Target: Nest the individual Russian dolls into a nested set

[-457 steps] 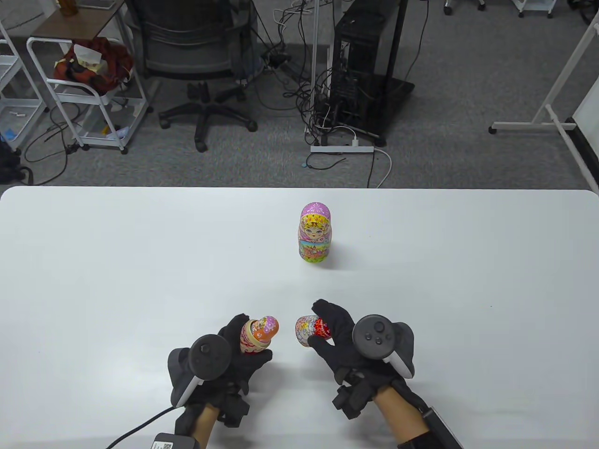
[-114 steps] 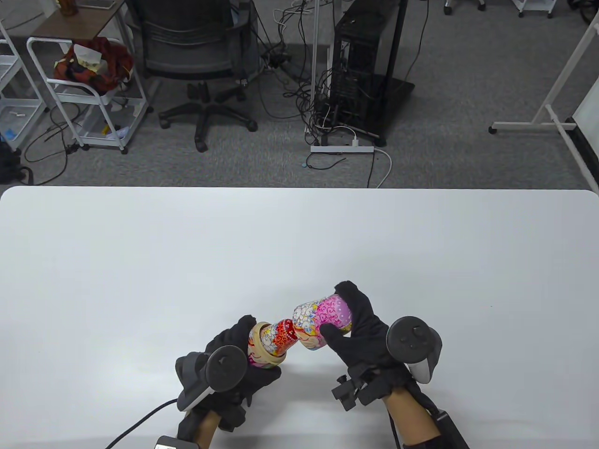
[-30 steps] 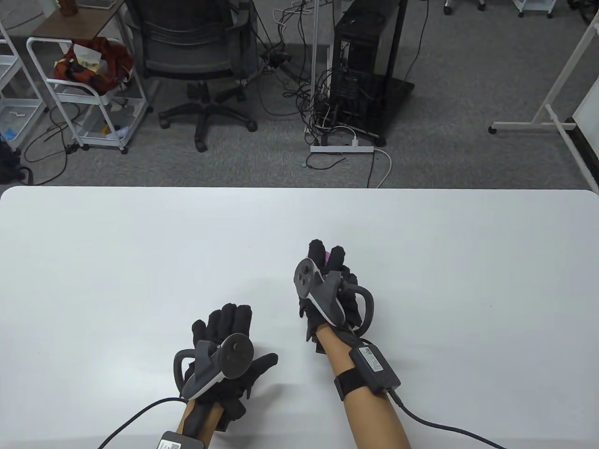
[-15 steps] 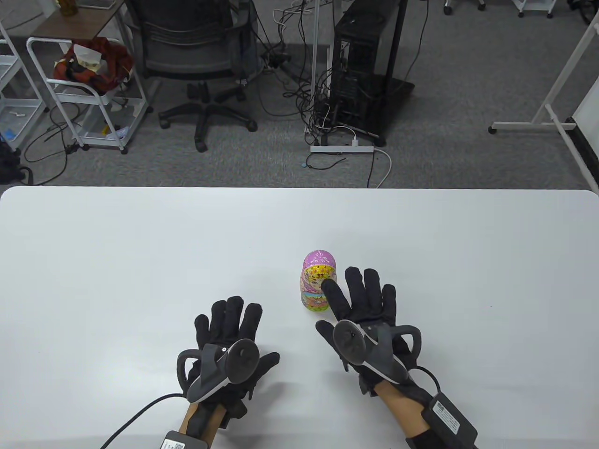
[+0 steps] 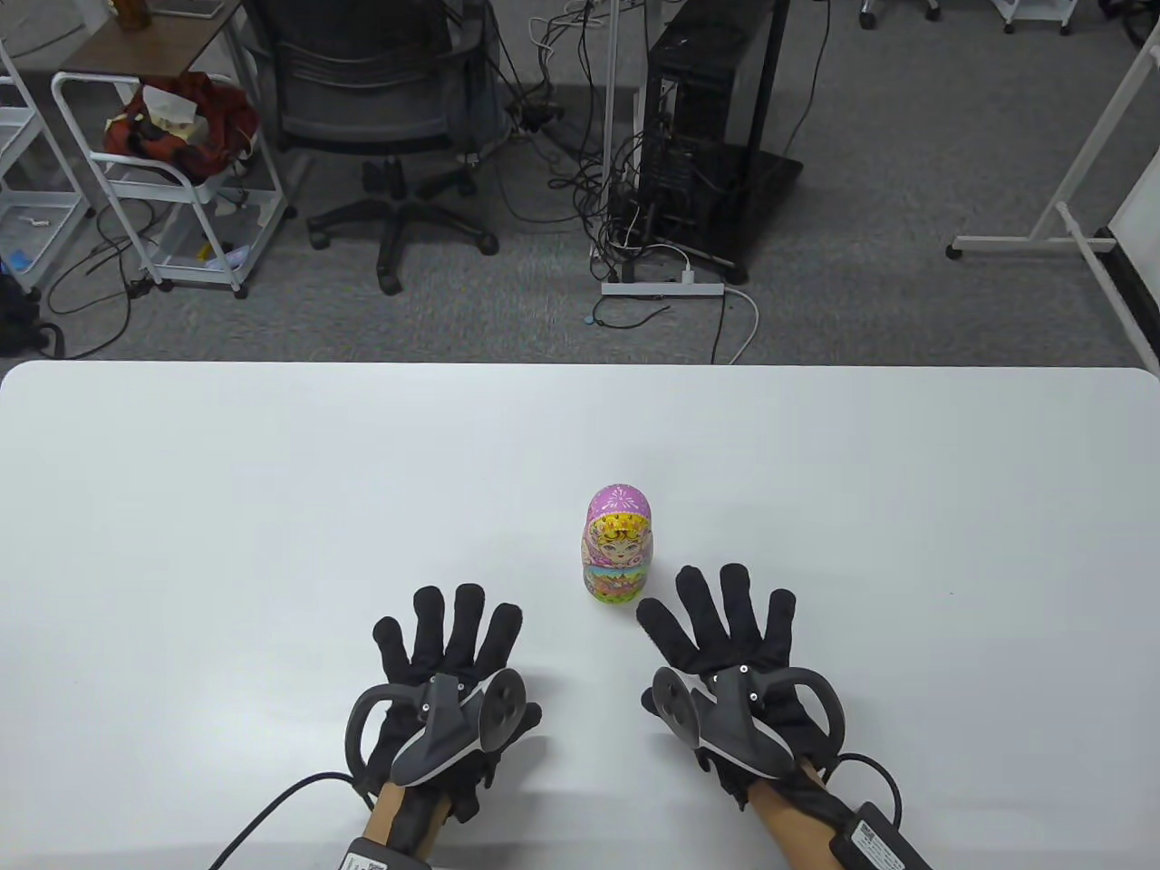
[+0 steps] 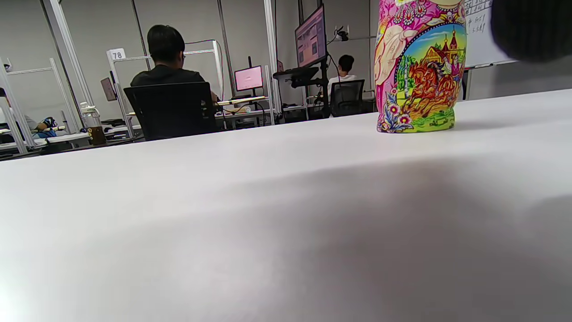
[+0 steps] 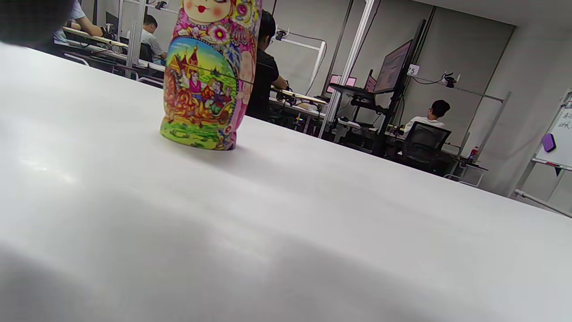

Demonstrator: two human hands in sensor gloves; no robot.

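One closed Russian doll (image 5: 617,547), pink-topped with a painted face and a green base, stands upright on the white table (image 5: 272,507) a little right of centre. Its lower half also fills the top of the left wrist view (image 6: 420,76) and of the right wrist view (image 7: 206,85). My left hand (image 5: 450,648) lies flat on the table, fingers spread, to the doll's near left and apart from it. My right hand (image 5: 725,630) lies flat with spread fingers just near-right of the doll, not touching it. No smaller dolls are in sight.
Past the table's far edge the floor holds an office chair (image 5: 381,109), a white cart (image 5: 172,172), a computer tower (image 5: 707,118) and cables. People sit at desks (image 6: 167,71) in the wrist views' background. A cable runs from each wrist off the near edge.
The right hand let go of the doll, drew back toward me and flattened on the table. The left hand spread its fingers where it lay. The doll stands free.
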